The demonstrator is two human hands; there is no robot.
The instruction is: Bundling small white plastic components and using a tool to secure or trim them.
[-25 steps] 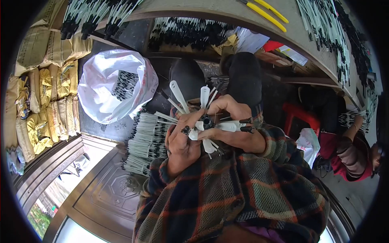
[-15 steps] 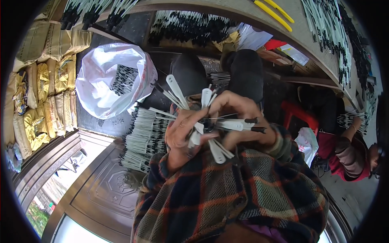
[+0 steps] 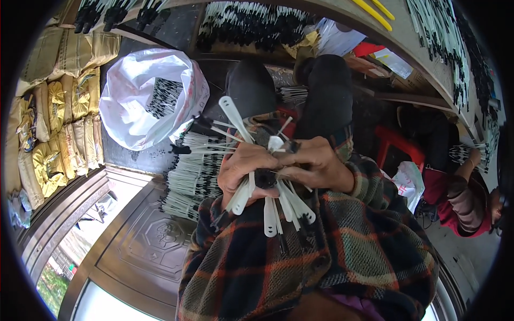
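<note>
Dark flooring at the frame's centre left carries a heap of white stemmed pieces [image 3: 193, 171] beside a white sack [image 3: 150, 96]. At mid-frame, a bundle of white strips [image 3: 267, 187] is clenched by the left hand [image 3: 243, 171] and the right hand [image 3: 310, 166]. Ends are best evened while both fists are kept tight.

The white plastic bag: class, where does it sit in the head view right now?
The white plastic bag sits upper left in the head view, open on the dark floor, between the yellow sacks and the stacked white sticks, left of the left hand.
</note>
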